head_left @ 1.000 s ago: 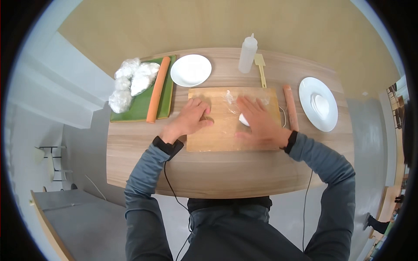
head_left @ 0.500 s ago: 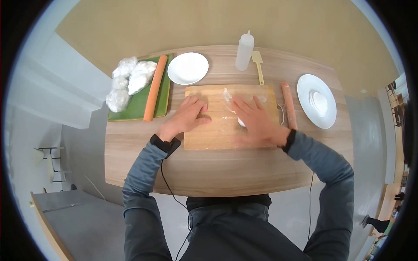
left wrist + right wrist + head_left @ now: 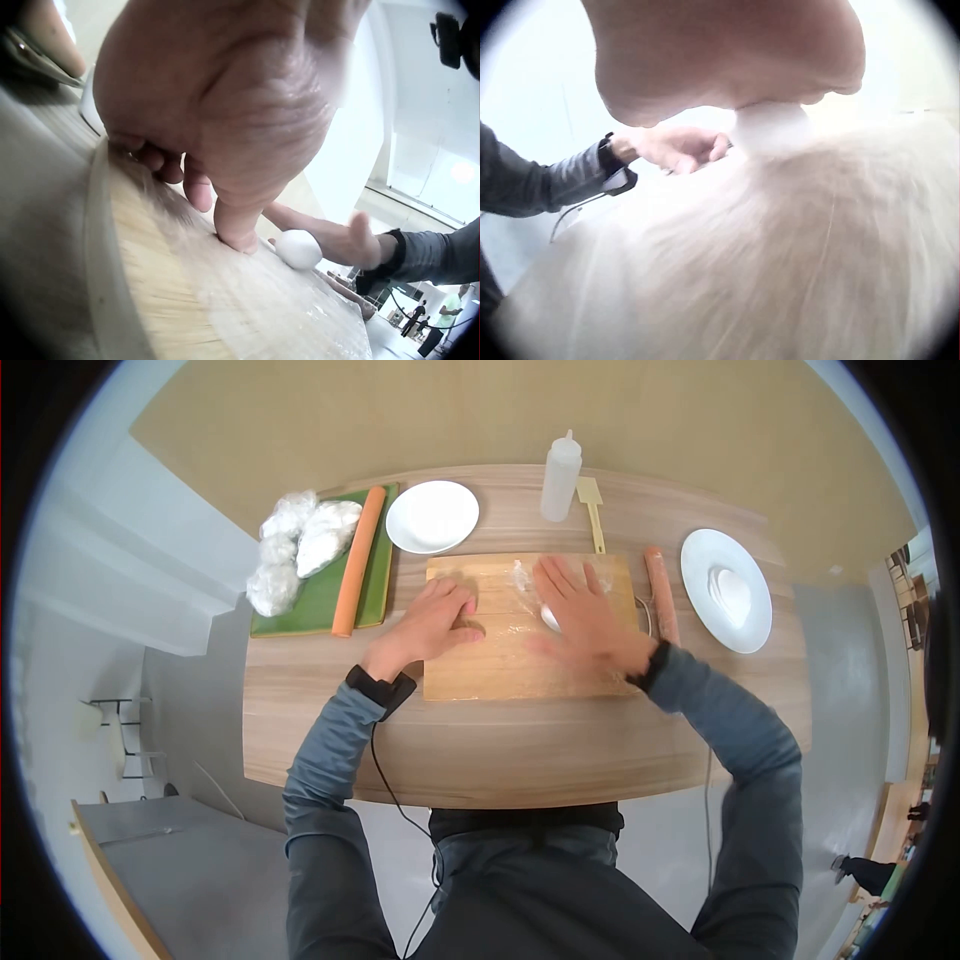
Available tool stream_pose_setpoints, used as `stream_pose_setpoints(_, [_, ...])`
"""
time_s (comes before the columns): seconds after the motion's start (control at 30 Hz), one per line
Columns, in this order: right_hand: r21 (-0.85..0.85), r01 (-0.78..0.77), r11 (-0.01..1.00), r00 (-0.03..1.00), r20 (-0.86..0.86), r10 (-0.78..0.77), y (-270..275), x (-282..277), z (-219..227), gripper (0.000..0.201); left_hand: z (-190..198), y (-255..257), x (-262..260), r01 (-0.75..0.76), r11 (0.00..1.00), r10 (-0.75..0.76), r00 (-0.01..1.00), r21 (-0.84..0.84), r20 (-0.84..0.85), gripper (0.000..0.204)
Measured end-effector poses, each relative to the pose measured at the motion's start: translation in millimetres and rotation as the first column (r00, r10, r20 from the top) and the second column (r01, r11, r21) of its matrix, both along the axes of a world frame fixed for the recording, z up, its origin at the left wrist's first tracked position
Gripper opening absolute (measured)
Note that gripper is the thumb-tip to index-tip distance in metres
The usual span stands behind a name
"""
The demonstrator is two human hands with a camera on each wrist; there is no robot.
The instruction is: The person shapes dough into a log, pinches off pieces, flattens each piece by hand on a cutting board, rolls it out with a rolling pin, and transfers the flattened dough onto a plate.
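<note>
A white ball (image 3: pixel 298 249) lies on the film-covered wooden board (image 3: pixel 480 675); in the head view the right hand (image 3: pixel 590 622) mostly covers it. In the right wrist view the palm (image 3: pixel 735 56) rests on top of the ball (image 3: pixel 771 129), its fingers straight in the head view. The left hand (image 3: pixel 432 622) rests its fingertips on the board's left part, fingers loosely bent and holding nothing; the left wrist view shows its thumb and fingers (image 3: pixel 196 187) touching the film.
Wrapped white lumps (image 3: pixel 328 540) and an orange roller (image 3: pixel 358 560) lie on a green tray (image 3: pixel 300 622) at left. Behind the board are a white bowl (image 3: pixel 432 517), a squeeze bottle (image 3: pixel 561 480) and a cream spatula (image 3: pixel 591 500). Rightward stand another roller (image 3: pixel 661 595) and a plate (image 3: pixel 700 575) bearing white pieces.
The right hand has shifted slightly over the ball, its fingers now pointing more toward the board's far edge. The left hand has stayed in about the same place on the board.
</note>
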State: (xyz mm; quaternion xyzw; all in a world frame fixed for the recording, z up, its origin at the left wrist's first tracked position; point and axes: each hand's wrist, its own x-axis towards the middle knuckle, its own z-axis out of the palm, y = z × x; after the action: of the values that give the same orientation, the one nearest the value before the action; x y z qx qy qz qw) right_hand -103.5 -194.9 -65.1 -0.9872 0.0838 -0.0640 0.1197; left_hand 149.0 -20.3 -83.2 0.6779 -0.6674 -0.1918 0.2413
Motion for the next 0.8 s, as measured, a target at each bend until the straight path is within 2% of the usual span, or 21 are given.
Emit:
stream_pose_setpoints(0.1, [0.008, 0.079, 0.997, 0.996, 0.049, -0.079, -1, 32, -2, 0.1, -2, -6, 2, 0.017, 1.0, -0.017, 1.0, 0.009, 0.025, 0.038])
stream_pose_setpoints(0.17, [-0.118, -0.114, 0.987, 0.982, 0.138, 0.13, 13, 29, -6, 0.1, -6, -6, 4, 0.025, 1.0, -0.025, 0.999, 0.003, 0.038, 0.038])
stream_pose_setpoints(0.2, [-0.117, -0.113, 0.987, 0.982, 0.137, 0.129, 22, 18, -3, 0.1, -5, -6, 3, 0.019, 1.0, -0.02, 0.999, 0.014, 0.034, 0.038])
stream_pose_setpoints(0.27, [0.028, -0.249, 0.968, 0.962, 0.126, 0.244, 35, -12, 6, 0.087, -5, -4, 2, 0.002, 1.0, -0.002, 1.0, 0.019, 0.019, 0.038])
stream_pose_setpoints(0.3, [0.026, -0.257, 0.966, 0.96, 0.119, 0.252, 32, -22, 4, 0.087, -6, -4, 2, 0.005, 1.0, -0.005, 1.0, 0.01, 0.022, 0.038])
stream_pose_setpoints(0.37, [-0.049, -0.218, 0.975, 0.96, 0.171, 0.224, 21, -38, -1, 0.066, -5, -4, 3, -0.001, 1.0, 0.002, 1.0, -0.005, 0.023, 0.038])
stream_pose_setpoints(0.4, [-0.051, -0.227, 0.973, 0.958, 0.168, 0.232, 13, -41, -6, 0.066, -5, -4, 3, -0.003, 1.0, 0.003, 1.0, 0.003, 0.017, 0.038])
stream_pose_setpoints(0.47, [0.313, -0.161, 0.936, 0.963, 0.258, 0.08, -3, -38, -14, 0.038, -4, -2, 1, -0.003, 1.0, 0.002, 1.0, 0.013, 0.016, 0.039])
stream_pose_setpoints(0.57, [0.343, -0.104, 0.933, 0.946, 0.323, -0.014, -2, -20, 1, 0.033, -1, -4, 1, -0.002, 1.0, 0.001, 1.0, 0.028, 0.011, 0.039])
stream_pose_setpoints(0.6, [0.344, -0.096, 0.934, 0.945, 0.326, -0.022, 4, -16, 10, 0.033, -2, -4, 1, -0.004, 1.0, 0.004, 1.0, 0.029, 0.01, 0.04])
stream_pose_setpoints(0.67, [0.32, 0.038, 0.947, 0.994, 0.087, -0.07, 16, -6, 26, 0.036, -1, -4, 1, 0.005, 0.999, -0.005, 1.0, 0.035, 0.011, 0.04])
stream_pose_setpoints(0.7, [0.324, 0.046, 0.945, 0.993, 0.088, -0.078, 16, -1, 18, 0.036, -1, -4, 0, 0.0, 1.0, 0.0, 1.0, 0.028, 0.009, 0.04])
stream_pose_setpoints(0.77, [0.082, -0.061, 0.995, 0.994, 0.092, 0.054, 12, 11, -4, 0.047, -2, -5, 0, -0.004, 1.0, 0.004, 1.0, 0.024, 0.007, 0.04])
stream_pose_setpoints(0.8, [0.088, -0.059, 0.994, 0.994, 0.094, 0.051, 13, 17, -4, 0.047, -1, -4, 0, -0.006, 1.0, 0.006, 1.0, 0.029, 0.009, 0.04])
